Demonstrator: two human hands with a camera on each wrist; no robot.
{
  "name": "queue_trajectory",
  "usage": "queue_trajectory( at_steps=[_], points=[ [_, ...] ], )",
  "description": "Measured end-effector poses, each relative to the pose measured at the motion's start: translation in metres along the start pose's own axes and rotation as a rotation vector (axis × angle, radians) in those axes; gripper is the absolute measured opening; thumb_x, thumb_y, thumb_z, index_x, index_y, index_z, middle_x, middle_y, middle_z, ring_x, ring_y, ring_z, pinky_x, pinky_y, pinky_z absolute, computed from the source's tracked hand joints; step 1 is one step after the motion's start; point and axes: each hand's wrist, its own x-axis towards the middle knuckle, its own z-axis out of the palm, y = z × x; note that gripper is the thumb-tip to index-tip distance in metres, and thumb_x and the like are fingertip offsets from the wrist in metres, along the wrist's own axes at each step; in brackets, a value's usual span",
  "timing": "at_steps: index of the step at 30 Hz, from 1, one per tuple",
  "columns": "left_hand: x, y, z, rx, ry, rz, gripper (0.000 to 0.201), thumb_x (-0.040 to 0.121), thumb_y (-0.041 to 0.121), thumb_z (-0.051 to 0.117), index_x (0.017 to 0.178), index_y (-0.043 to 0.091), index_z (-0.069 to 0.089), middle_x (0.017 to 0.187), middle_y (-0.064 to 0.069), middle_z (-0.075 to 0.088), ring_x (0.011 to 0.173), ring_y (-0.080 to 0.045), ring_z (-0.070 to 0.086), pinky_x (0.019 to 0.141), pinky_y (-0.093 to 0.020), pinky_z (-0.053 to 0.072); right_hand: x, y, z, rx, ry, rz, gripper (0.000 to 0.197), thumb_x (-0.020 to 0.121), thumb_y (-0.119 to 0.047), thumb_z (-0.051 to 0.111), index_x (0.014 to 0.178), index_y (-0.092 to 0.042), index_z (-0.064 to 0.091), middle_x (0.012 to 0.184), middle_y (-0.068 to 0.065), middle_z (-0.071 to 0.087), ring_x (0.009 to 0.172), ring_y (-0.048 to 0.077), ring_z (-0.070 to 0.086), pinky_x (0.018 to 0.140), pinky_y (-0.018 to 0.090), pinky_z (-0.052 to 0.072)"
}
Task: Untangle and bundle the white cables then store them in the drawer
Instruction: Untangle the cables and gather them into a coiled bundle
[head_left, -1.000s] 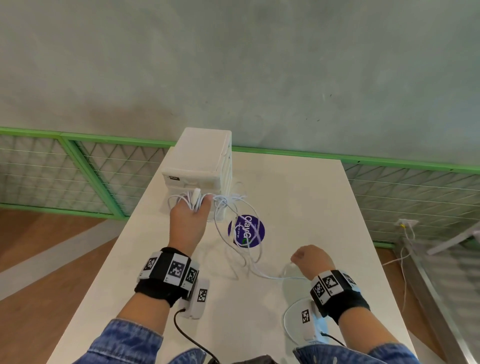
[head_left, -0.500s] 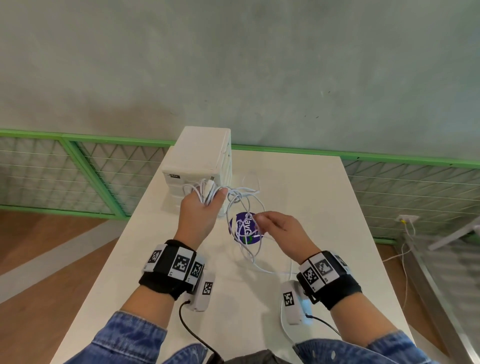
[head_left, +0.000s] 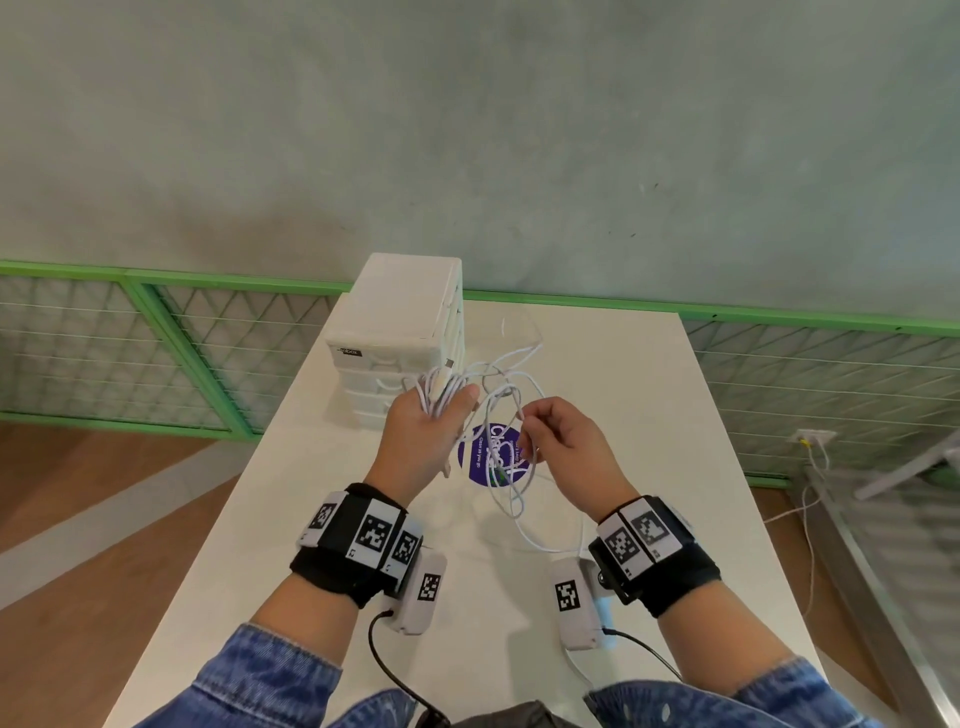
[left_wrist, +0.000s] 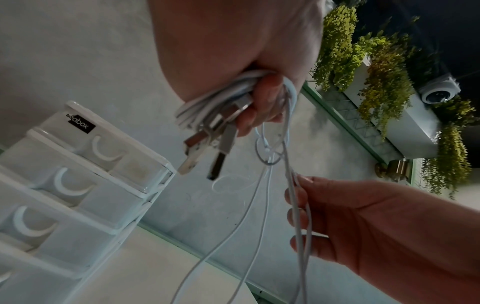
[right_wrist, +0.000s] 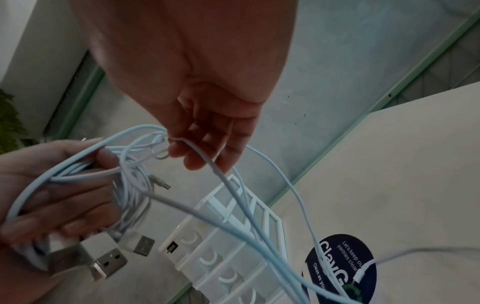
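Observation:
Held up over the table, my left hand grips a coiled bundle of white cables. In the left wrist view the fingers curl round the coil, and several USB plugs stick out below. My right hand pinches loose strands that hang from the bundle in tangled loops down to the table. The white drawer unit stands just behind my left hand, and the drawers I can see are closed.
A round purple sticker lies on the white table under the hanging loops. A green-framed mesh fence and a grey wall run behind the table. Another white cable hangs off to the right, away from the table.
My right hand has left the table's right side and come up to pinch the hanging strands. My left hand has lifted the bundle a little, toward the right.

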Motion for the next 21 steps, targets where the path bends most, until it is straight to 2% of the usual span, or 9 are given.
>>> queue_trajectory(
  at_steps=[2,5,7,9,12,16,19,21],
  points=[
    [-0.001,0.001,0.0,0.025,-0.042,-0.007,0.038,0.091,0.021,0.059,0.058,0.008,0.046,0.039,0.007,0.035,0.035,-0.01,0.034,0.043,-0.033,0.039,0.0,-0.002,-0.001,0.016,0.045,-0.004,0.018,0.093,-0.004,0.046,0.087,-0.017,0.057,0.066,-0.001,0.058,0.059,0.013,0.052,0.062,0.025,0.047],
    [-0.001,0.0,0.002,0.056,-0.1,-0.017,0.034,0.087,0.02,0.065,0.064,0.0,0.051,0.037,0.008,0.038,0.034,-0.008,0.036,0.041,-0.026,0.038,0.001,-0.008,-0.003,0.069,0.11,-0.019,0.023,0.093,0.0,0.046,0.084,-0.019,0.057,0.065,0.002,0.057,0.054,0.008,0.051,0.06,0.02,0.046],
    [-0.002,-0.001,0.003,0.043,-0.129,-0.026,0.026,0.085,0.019,0.069,0.068,0.003,0.056,0.039,0.011,0.044,0.035,-0.004,0.04,0.039,-0.017,0.038,0.002,-0.011,-0.006,0.104,0.141,-0.032,0.026,0.092,0.001,0.047,0.082,-0.02,0.058,0.066,0.003,0.058,0.054,0.008,0.051,0.059,0.018,0.046],
    [-0.002,-0.002,0.004,0.028,-0.145,-0.025,0.023,0.083,0.018,0.071,0.068,0.008,0.056,0.039,0.013,0.047,0.036,-0.001,0.043,0.039,-0.014,0.037,0.002,-0.015,-0.008,0.128,0.159,-0.047,0.026,0.091,0.002,0.047,0.082,-0.02,0.058,0.066,0.002,0.058,0.055,0.007,0.051,0.059,0.017,0.046],
    [-0.002,-0.001,0.003,0.041,-0.173,-0.022,0.022,0.078,0.016,0.076,0.069,0.009,0.057,0.041,0.014,0.049,0.037,0.0,0.045,0.04,-0.013,0.037,0.002,-0.018,-0.006,0.143,0.191,-0.06,0.022,0.091,0.001,0.048,0.086,-0.02,0.054,0.066,0.003,0.059,0.053,0.009,0.052,0.058,0.018,0.046],
    [0.0,-0.005,0.003,0.098,-0.172,-0.002,0.022,0.073,0.016,0.081,0.072,0.013,0.059,0.053,0.009,0.052,0.047,0.003,0.052,0.046,-0.012,0.038,0.005,-0.02,-0.01,0.219,0.224,-0.04,0.022,0.09,0.002,0.05,0.089,-0.019,0.046,0.065,0.008,0.063,0.052,0.013,0.052,0.058,0.022,0.047],
    [0.002,-0.008,0.008,0.061,-0.124,-0.03,0.023,0.071,0.018,0.082,0.081,0.01,0.063,0.063,0.006,0.06,0.054,0.005,0.058,0.049,-0.011,0.043,0.006,-0.022,-0.006,0.155,0.156,-0.051,0.024,0.087,0.003,0.052,0.09,-0.021,0.049,0.067,0.007,0.067,0.058,0.015,0.059,0.064,0.029,0.052],
    [0.003,-0.008,0.012,0.034,-0.109,-0.034,0.024,0.07,0.018,0.083,0.084,0.013,0.064,0.07,0.004,0.066,0.06,0.004,0.063,0.054,-0.012,0.047,0.005,-0.024,0.003,0.097,0.081,-0.079,0.031,0.086,0.003,0.053,0.096,-0.027,0.051,0.068,0.001,0.07,0.067,0.015,0.065,0.072,0.032,0.055]
  ],
)
